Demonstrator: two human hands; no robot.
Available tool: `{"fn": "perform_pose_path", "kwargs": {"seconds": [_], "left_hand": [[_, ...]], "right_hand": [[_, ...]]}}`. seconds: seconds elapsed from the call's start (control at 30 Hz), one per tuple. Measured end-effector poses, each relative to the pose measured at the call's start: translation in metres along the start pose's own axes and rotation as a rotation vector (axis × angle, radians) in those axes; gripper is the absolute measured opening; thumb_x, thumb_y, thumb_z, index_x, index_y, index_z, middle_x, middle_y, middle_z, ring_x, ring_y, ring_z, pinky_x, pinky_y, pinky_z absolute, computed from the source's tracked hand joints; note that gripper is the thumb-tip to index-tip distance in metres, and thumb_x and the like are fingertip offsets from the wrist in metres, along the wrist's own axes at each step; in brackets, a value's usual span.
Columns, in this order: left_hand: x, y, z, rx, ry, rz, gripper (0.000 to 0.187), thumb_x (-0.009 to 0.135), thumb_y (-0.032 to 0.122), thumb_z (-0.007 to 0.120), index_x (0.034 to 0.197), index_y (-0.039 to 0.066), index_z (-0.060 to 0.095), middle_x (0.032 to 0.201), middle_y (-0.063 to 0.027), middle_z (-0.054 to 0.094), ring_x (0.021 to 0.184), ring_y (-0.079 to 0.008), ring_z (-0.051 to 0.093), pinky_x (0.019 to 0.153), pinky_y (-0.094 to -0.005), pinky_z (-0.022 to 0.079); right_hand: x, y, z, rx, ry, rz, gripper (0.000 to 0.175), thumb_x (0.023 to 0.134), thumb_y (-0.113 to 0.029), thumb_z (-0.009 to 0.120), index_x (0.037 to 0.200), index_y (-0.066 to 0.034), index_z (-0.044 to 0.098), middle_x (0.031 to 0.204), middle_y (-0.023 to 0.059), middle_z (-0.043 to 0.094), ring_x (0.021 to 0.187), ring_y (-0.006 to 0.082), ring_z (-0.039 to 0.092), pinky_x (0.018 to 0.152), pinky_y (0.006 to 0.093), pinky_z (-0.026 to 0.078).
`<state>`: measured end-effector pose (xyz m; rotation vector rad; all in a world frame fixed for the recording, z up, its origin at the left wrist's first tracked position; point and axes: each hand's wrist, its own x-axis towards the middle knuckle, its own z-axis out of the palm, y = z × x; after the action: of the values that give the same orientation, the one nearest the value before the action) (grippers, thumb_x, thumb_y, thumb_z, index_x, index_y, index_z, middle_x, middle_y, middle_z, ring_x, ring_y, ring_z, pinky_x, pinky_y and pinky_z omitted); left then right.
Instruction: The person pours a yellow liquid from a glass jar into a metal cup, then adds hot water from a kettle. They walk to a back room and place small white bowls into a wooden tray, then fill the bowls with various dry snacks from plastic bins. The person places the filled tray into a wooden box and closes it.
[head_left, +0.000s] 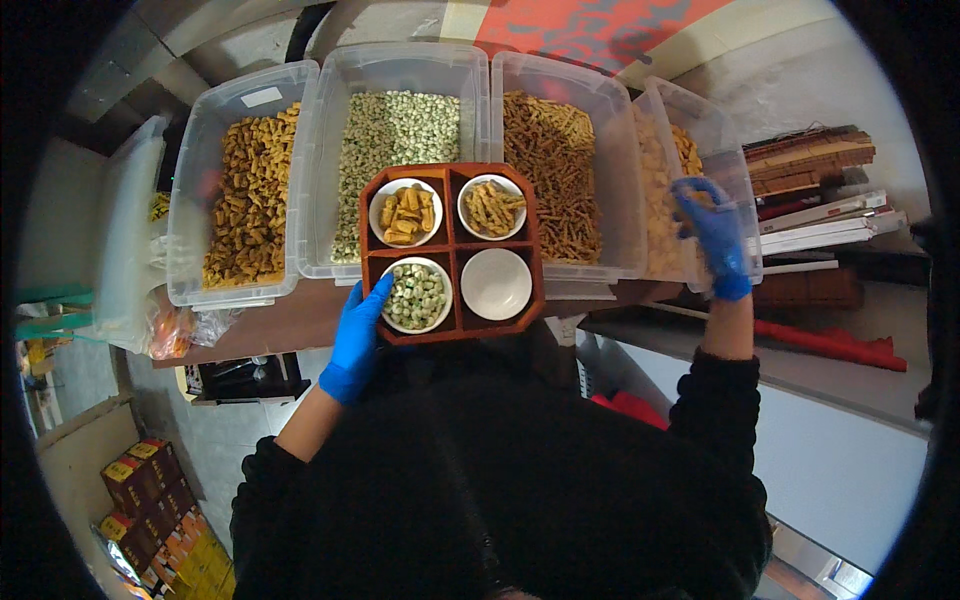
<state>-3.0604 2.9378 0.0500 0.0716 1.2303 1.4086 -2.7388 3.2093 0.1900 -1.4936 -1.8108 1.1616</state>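
Note:
My left hand (352, 341), in a blue glove, grips the left side of an eight-sided wooden tray (453, 246) with dividers. A white bowl (373, 217) of yellow-brown snack pieces sits in its upper left compartment. Thin snack sticks fill the upper right bowl (493, 234), and pale green coated peas (416, 296) the lower left one. Nothing lies in the lower right bowl (496, 285). My right hand (712, 236), also gloved in blue, is over the rightmost clear plastic bin (739, 217) with its fingers bent. Whether it holds a piece is unclear.
Clear bins of yellow-brown snacks (251, 202), green peas (405, 124) and brown sticks (551, 180) line a brown table (315, 300). Plastic bags (180, 326) lie at its left end. Rolled blinds (814, 157) and white boxes (821, 232) are stacked right. Cartons (146, 480) stand lower left.

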Motion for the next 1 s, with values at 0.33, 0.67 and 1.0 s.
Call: {"fn": "perform_pose_path", "kwargs": {"seconds": [0.33, 0.67, 1.0], "left_hand": [[-0.032, -0.002, 0.019, 0.118, 0.064, 0.131, 0.048, 0.090, 0.036, 0.056, 0.127, 0.007, 0.045, 0.108, -0.0093, 0.063, 0.087, -0.0198, 0.067, 0.053, -0.0339, 0.058], [-0.077, -0.041, 0.103, -0.131, 0.277, 0.345, 0.049, 0.087, 0.039, 0.059, 0.125, 0.011, 0.046, 0.110, -0.0084, 0.061, 0.092, -0.0197, 0.065, 0.057, -0.0368, 0.059], [-0.131, -0.137, 0.223, -0.498, 0.557, 0.635, 0.061, 0.086, 0.031, 0.066, 0.131, 0.003, 0.035, 0.115, -0.0115, 0.056, 0.101, -0.0192, 0.059, 0.075, -0.0363, 0.054]], "right_hand": [[-0.062, -0.038, 0.150, -0.868, -0.500, -1.144, 0.036, 0.078, -0.023, 0.065, 0.109, -0.0056, 0.058, 0.105, 0.0130, 0.057, 0.091, 0.0302, 0.060, 0.077, 0.0374, 0.051], [-0.021, -0.035, 0.115, -0.588, -0.657, -1.464, 0.034, 0.077, -0.020, 0.064, 0.108, -0.0061, 0.058, 0.099, 0.0115, 0.060, 0.088, 0.0308, 0.060, 0.071, 0.0401, 0.052], [-0.030, -0.036, 0.040, -0.122, -0.920, -1.892, 0.033, 0.071, -0.008, 0.069, 0.103, -0.0055, 0.059, 0.099, 0.0105, 0.060, 0.090, 0.0308, 0.059, 0.075, 0.0411, 0.051]]}}
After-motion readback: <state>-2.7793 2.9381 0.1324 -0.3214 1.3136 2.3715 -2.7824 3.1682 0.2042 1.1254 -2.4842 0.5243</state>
